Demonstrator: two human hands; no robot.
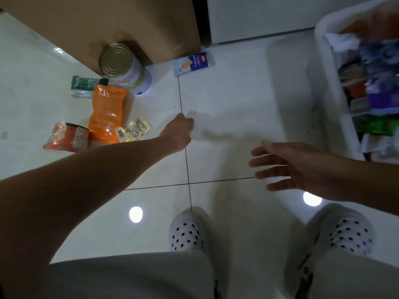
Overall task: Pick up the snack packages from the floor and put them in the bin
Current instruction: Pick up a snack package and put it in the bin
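A yellow packet [136, 130], an orange pouch [106, 113] and a red bag [67, 138] lie on the tiled floor [226, 93] just left of the left hand [178, 134], whose fingers curl under. A yellow sliver [190, 133] shows at them; whether they grip it cannot be told. The right hand [287, 167] hovers, fingers spread wide, with the filled white bin [328, 67] beyond to their right.
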